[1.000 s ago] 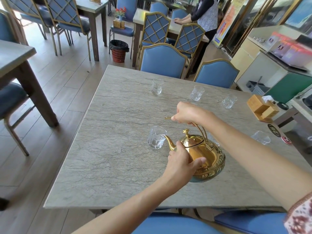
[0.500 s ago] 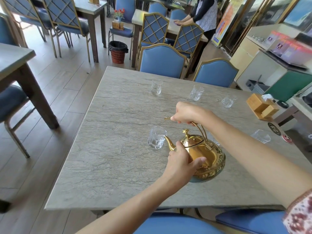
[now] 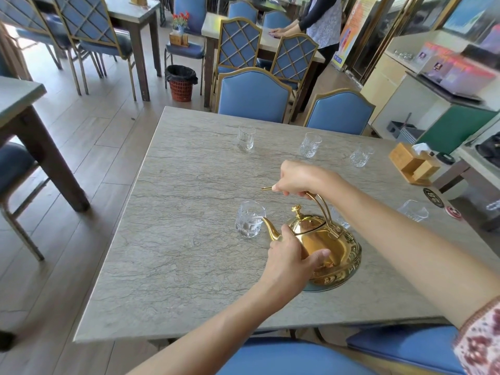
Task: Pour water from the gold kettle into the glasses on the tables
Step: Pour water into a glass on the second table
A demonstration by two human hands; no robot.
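Note:
The gold kettle (image 3: 328, 244) is tilted to the left over the grey stone table (image 3: 176, 253). My right hand (image 3: 300, 178) is closed around its arched handle from above. My left hand (image 3: 289, 257) presses against the kettle's near side, below the lid. The spout tip sits at the rim of a clear glass (image 3: 249, 218) just left of the kettle. Three more glasses (image 3: 246, 138) (image 3: 310, 145) (image 3: 361, 155) stand in a row along the far side. Another glass (image 3: 413, 210) is at the right, behind my right forearm.
A wooden napkin holder (image 3: 411, 163) stands at the table's far right, with two round stickers (image 3: 433, 197) near it. Blue chairs (image 3: 253, 96) line the far and near sides. A person leans over another table (image 3: 320, 20) beyond. A red bin (image 3: 180, 83) stands on the floor.
Both hands and the kettle have held almost the same pose, spout at the near glass. The view has shifted slightly.

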